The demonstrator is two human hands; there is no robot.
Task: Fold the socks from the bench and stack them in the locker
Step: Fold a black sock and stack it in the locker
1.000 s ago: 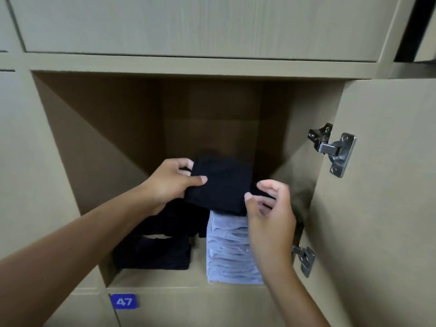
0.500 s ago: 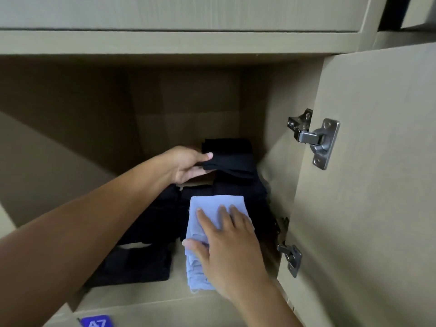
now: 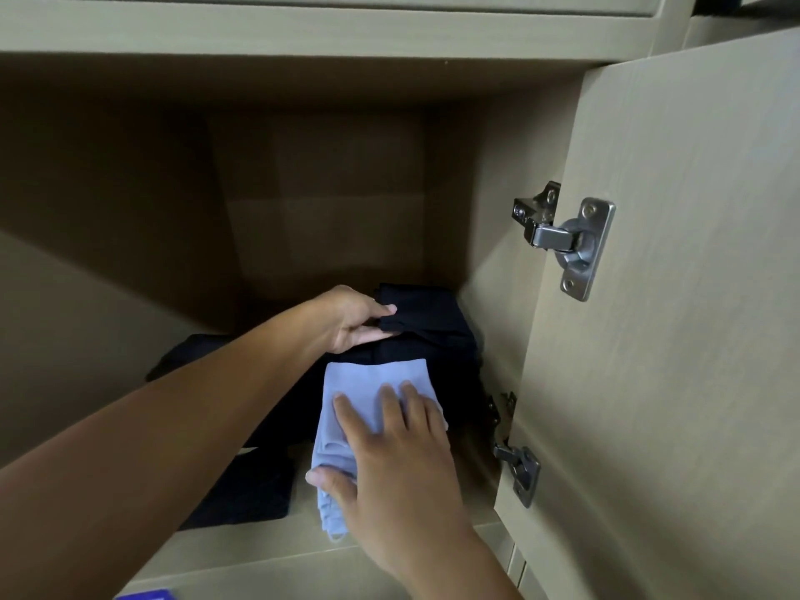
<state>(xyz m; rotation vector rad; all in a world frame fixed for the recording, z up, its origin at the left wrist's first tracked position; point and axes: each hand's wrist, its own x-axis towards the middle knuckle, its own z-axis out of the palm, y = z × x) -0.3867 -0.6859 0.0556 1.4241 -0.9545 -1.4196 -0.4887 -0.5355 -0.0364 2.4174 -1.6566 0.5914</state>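
Observation:
Inside the open locker, my left hand pinches the near edge of a folded black sock, thumb on top, over a dark stack at the back right. My right hand lies flat with straight fingers on a stack of folded light blue socks at the front, thumb against its left side. More black socks lie to the left, partly hidden under my left forearm.
The locker door stands open on the right, with an upper metal hinge and a lower hinge close to the sock stacks. The locker floor's front edge shows below. A blue number tag peeks at the bottom.
A second ago both hands held the black sock above the blue stack. My left hand carried it to the back stack, and my right hand came down flat onto the blue socks.

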